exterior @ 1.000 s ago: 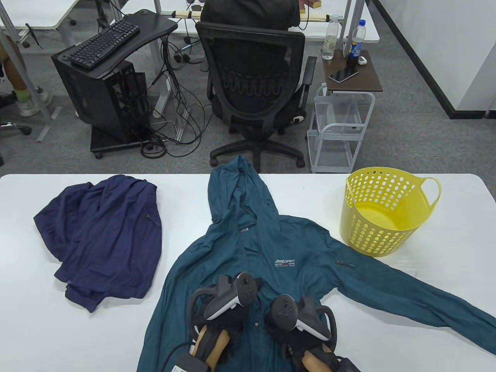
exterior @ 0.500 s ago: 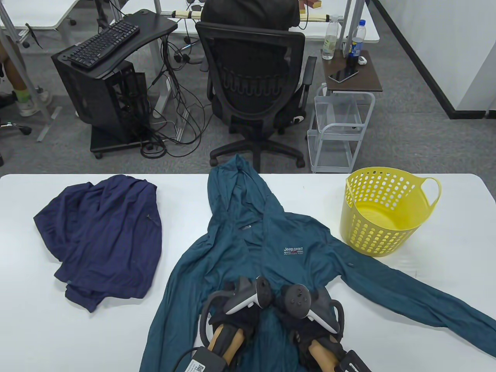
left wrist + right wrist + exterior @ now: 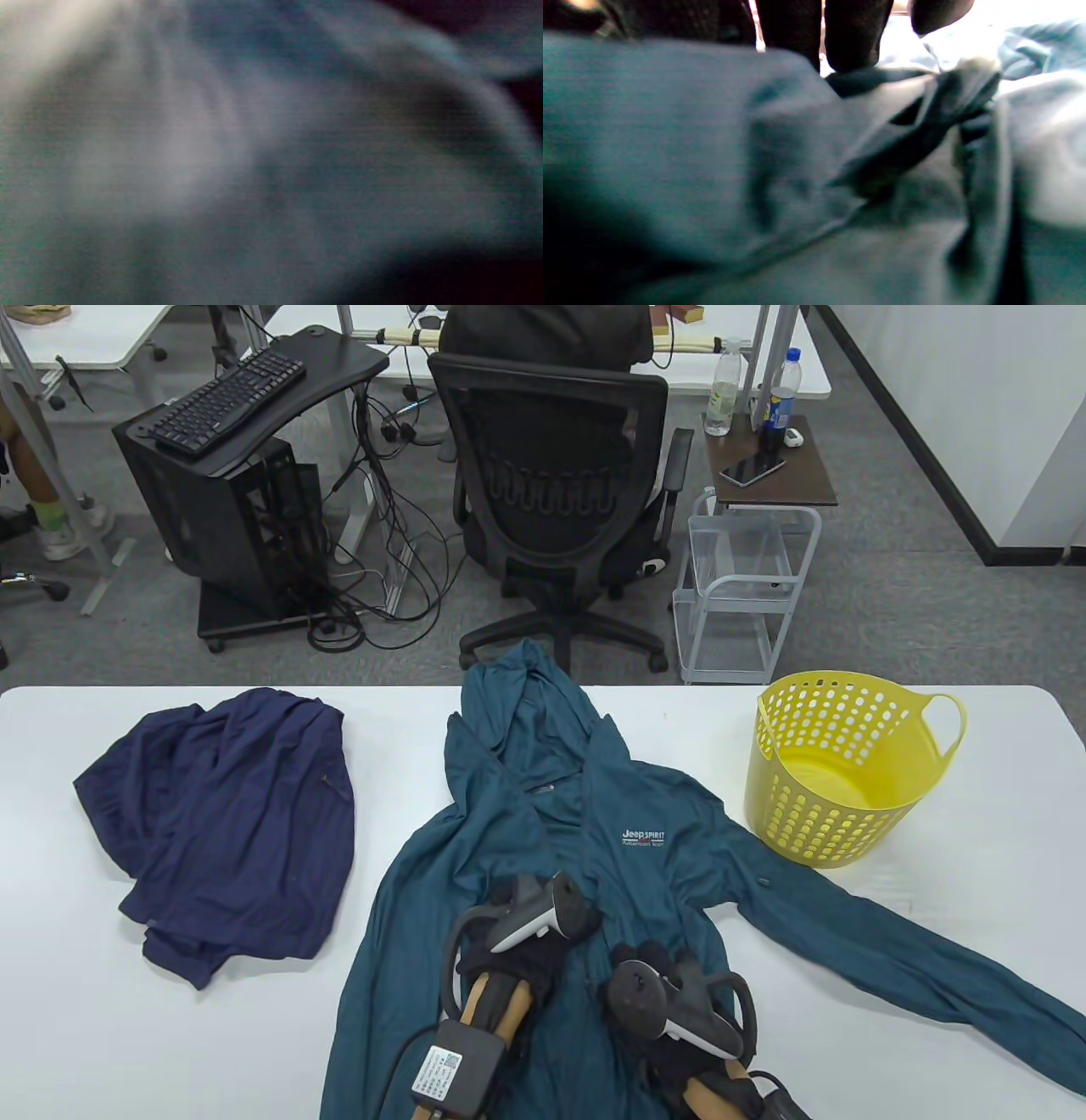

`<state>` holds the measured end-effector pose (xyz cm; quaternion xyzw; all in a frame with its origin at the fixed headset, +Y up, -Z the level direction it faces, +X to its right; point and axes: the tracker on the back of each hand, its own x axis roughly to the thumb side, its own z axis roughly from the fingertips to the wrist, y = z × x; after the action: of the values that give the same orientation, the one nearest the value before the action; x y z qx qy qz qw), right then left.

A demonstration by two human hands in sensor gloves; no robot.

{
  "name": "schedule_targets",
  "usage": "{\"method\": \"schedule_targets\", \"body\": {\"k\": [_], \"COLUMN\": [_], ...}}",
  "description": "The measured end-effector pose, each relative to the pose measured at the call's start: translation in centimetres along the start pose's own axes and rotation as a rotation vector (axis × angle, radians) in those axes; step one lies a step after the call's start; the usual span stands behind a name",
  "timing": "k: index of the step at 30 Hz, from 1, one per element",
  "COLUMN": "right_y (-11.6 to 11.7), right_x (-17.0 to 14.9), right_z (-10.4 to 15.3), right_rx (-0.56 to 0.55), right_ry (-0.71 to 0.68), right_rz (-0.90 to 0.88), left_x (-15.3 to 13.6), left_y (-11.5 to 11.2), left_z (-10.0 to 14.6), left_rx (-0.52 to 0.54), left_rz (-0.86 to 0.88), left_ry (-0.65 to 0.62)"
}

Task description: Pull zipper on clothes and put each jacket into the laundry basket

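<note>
A teal hooded jacket (image 3: pixel 662 891) lies spread on the white table (image 3: pixel 170 1052), hood toward the far edge and one sleeve stretched to the right. Both gloved hands rest on its lower front. My left hand (image 3: pixel 556 929) is at the centre seam, its fingers hidden under the tracker. The left wrist view is only blurred teal cloth (image 3: pixel 271 169). My right hand (image 3: pixel 636 976) sits lower and just right of it. In the right wrist view its fingers (image 3: pixel 855 38) come down onto a raised fold of the jacket (image 3: pixel 670 140) and grip it. A crumpled navy jacket (image 3: pixel 229 823) lies at the left.
A yellow perforated laundry basket (image 3: pixel 814 814) stands on the table at the right, nothing in it. Beyond the far edge are an office chair (image 3: pixel 551 492), a wire trolley (image 3: pixel 747 594) and a computer stand (image 3: pixel 221 500).
My left hand has moved up the jacket's front and rightward while the right hand dropped slightly back. The two front panels have drawn together and the chest logo has shifted right.
</note>
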<state>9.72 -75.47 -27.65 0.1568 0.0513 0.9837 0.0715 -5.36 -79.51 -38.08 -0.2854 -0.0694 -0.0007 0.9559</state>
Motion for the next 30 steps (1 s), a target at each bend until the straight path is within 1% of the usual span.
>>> {"method": "schedule_targets", "body": {"k": [2,4,5,8,9,11,13,14,16,18,19,21,23,24,26,28,30], "right_y": [-0.3,-0.3,-0.1,1.2,1.4,1.6,1.8,1.9,2.0,2.0,2.1,2.1,2.1,2.1,2.1,2.0,1.9], "right_x": [0.6,1.2,1.4,0.9,0.7,0.1,-0.5,-0.9,-1.5,-2.1,-2.4,-3.1,-3.7,-3.9,-4.1,-4.0,-3.6], "right_z": [0.4,0.5,0.4,-0.2,-0.3,-0.7,-1.0,-1.2,-1.6,-1.8,-1.9,-1.9,-1.9,-2.0,-2.1,-2.2,-2.2], "right_rx": [0.005,0.048,0.088,0.196,0.209,0.179,0.183,0.171,0.161,0.153,0.145,0.133,0.123,0.118,0.114,0.093,0.079], "right_ry": [-0.031,-0.067,-0.08,-0.049,-0.042,-0.026,-0.007,0.007,0.033,0.054,0.067,0.083,0.099,0.103,0.099,0.088,0.074], "right_rz": [-0.002,0.0,-0.01,-0.037,-0.045,-0.072,-0.1,-0.12,-0.145,-0.177,-0.187,-0.193,-0.196,-0.201,-0.213,-0.195,-0.169], "left_x": [-0.4,-0.6,-0.7,-1.0,-1.1,-1.2,-1.0,-0.6,0.3,1.6,2.2,2.5,2.1,1.8,1.4,1.3,1.1], "left_y": [0.3,0.4,0.4,0.5,0.6,1.3,1.9,2.1,1.9,1.0,0.2,-0.8,-1.5,-1.9,-2.5,-2.5,-2.4], "left_z": [-0.4,-0.7,-0.7,-0.1,0.3,1.7,3.5,4.7,6.5,7.2,7.1,6.5,5.7,5.2,4.7,4.5,4.3], "left_rx": [0.0,0.009,0.014,0.024,0.029,0.077,0.163,0.213,0.247,0.183,0.108,0.048,0.043,0.007,-0.024,-0.028,-0.032], "left_rz": [0.0,-0.01,-0.019,-0.047,-0.059,-0.078,-0.053,-0.005,0.081,0.088,0.034,-0.095,-0.139,-0.123,-0.072,-0.078,-0.081], "left_ry": [0.01,0.012,0.008,-0.01,-0.008,-0.015,-0.028,-0.054,-0.12,-0.197,-0.214,-0.176,-0.147,-0.152,-0.172,-0.184,-0.17]}}
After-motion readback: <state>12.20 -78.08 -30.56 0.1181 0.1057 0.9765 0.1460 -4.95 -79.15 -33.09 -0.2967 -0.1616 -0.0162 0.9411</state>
